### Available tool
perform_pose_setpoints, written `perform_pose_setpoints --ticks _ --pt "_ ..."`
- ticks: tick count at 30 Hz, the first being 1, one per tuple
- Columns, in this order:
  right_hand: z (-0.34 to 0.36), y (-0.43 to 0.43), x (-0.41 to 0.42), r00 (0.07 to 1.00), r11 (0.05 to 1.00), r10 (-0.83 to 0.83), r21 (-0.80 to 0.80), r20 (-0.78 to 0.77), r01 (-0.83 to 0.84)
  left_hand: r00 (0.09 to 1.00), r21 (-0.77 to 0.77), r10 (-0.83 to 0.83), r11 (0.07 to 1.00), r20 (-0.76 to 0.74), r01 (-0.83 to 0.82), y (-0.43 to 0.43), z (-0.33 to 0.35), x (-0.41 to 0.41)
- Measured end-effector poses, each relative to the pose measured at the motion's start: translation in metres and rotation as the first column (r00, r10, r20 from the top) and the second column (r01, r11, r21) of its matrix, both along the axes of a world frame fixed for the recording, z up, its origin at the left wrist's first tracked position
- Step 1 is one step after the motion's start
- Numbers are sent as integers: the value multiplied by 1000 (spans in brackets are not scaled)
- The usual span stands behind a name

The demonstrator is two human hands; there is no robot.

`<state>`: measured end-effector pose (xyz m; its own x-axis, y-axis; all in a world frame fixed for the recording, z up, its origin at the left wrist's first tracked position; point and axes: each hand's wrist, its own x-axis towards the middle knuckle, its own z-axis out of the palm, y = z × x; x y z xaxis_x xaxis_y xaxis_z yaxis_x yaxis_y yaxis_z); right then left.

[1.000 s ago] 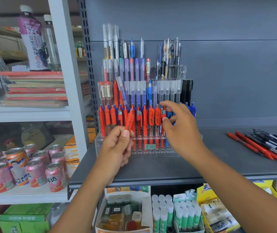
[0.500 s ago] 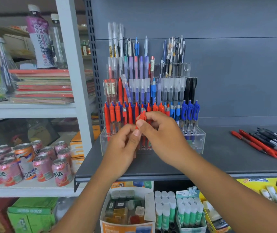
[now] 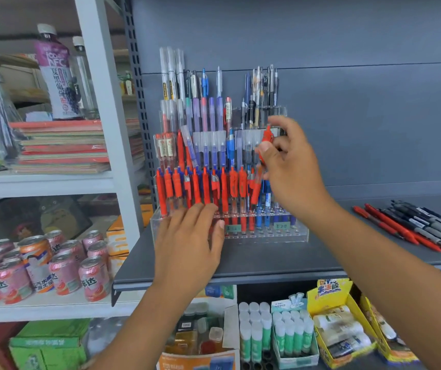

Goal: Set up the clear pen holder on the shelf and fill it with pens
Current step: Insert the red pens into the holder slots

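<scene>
A clear tiered pen holder point(image 3: 298, 235) stands on the grey shelf point(image 3: 267, 259), packed with red, blue, purple and black pens. My right hand point(image 3: 291, 169) pinches a red pen point(image 3: 266, 141) upright above the holder's front rows, right of the red pens point(image 3: 200, 188). My left hand point(image 3: 190, 244) lies with straight fingers against the holder's front left, touching the lower red pens. The holder's left front corner is hidden behind that hand.
Loose red and black pens point(image 3: 417, 225) lie on the shelf at the right. Pink drink cans point(image 3: 61, 268) and stacked notebooks point(image 3: 61, 145) fill the white rack at left. Glue sticks point(image 3: 275, 329) and boxed goods sit below the shelf.
My right hand took the red pen from my left hand and lifted it up and to the right. My left hand let go and spread flat against the holder's front.
</scene>
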<state>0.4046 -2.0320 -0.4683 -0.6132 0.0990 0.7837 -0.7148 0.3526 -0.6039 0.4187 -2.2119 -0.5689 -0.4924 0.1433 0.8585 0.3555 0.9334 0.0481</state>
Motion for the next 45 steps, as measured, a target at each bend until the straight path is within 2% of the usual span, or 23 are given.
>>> perform_pose_setpoints --ticks 4,9,16,21,30,34,38,45 --pt "-3 17 -5 997 996 -58 60 -42 60 993 -112 97 990 73 -89 5 -2 -1" --pt "-8 21 -11 995 994 -95 51 -18 96 978 -173 147 978 148 -120 7 -4 2" --pt "-20 16 -19 993 994 -98 58 59 95 970 -184 162 975 180 -128 6 -4 7" --pt "-31 14 -21 982 976 -146 177 116 124 968 -163 168 977 186 -138 6 -4 9" --pt "-34 13 -22 955 914 -281 330 93 237 958 -171 207 970 201 -173 6 5 10" --pt "-30 12 -3 929 846 -369 419 12 330 957 -182 227 964 182 -194 9 12 12" --pt "-30 16 16 889 709 -447 566 -102 422 959 -195 235 960 161 -202 19 21 16" --pt "-30 48 43 782 468 -619 765 -74 442 962 -238 198 959 188 -151 60 40 30"
